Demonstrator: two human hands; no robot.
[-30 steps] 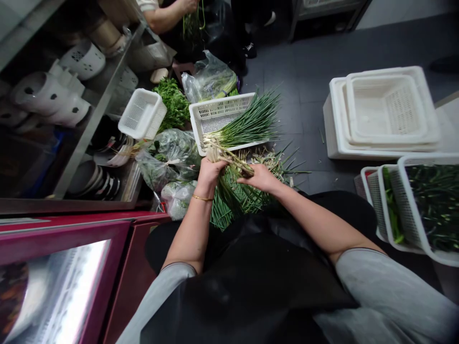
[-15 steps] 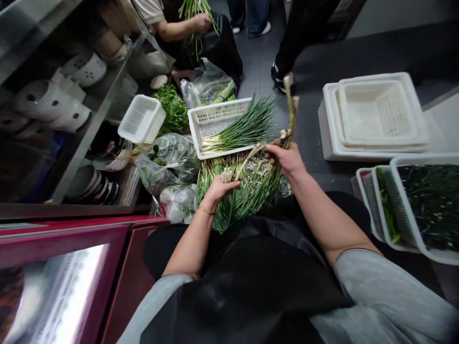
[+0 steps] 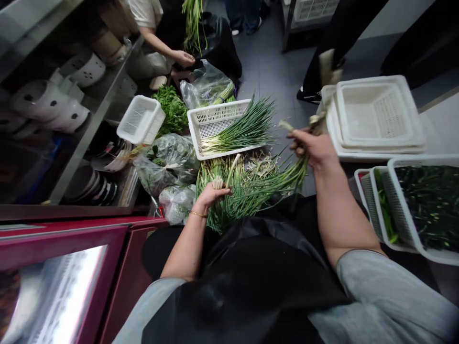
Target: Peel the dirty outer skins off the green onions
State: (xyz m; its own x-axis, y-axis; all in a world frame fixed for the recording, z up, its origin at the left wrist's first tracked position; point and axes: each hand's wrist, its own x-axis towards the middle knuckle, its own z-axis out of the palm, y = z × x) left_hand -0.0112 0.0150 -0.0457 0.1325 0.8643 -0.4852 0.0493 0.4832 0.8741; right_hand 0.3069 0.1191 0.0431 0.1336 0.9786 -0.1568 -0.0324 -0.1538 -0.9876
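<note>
My left hand [image 3: 211, 195] is closed round several green onions, their white ends above the fist and one stalk standing out by the thumb. Further right, my right hand [image 3: 317, 145] grips a bunch of green onions, root ends up and blurred, long green leaves trailing down to the left. Beneath and between the hands lies a heap of green onions [image 3: 247, 200] with dry peelings. Just beyond it, a white basket [image 3: 211, 113] holds a bundle of green onions [image 3: 244, 126], white ends to the left.
Leafy greens [image 3: 172, 110], plastic bags [image 3: 172, 155] and a small white basket [image 3: 138, 119] lie at left beside a metal shelf. Stacked white baskets [image 3: 376, 112] and baskets of green vegetables [image 3: 430, 205] stand at right. Another person's hand [image 3: 184, 58] is at the top.
My right hand has moved right with its bunch, away from my left hand, which shifted slightly left and down. The other person's hand lowered away from the greens. Legs at the top moved right.
</note>
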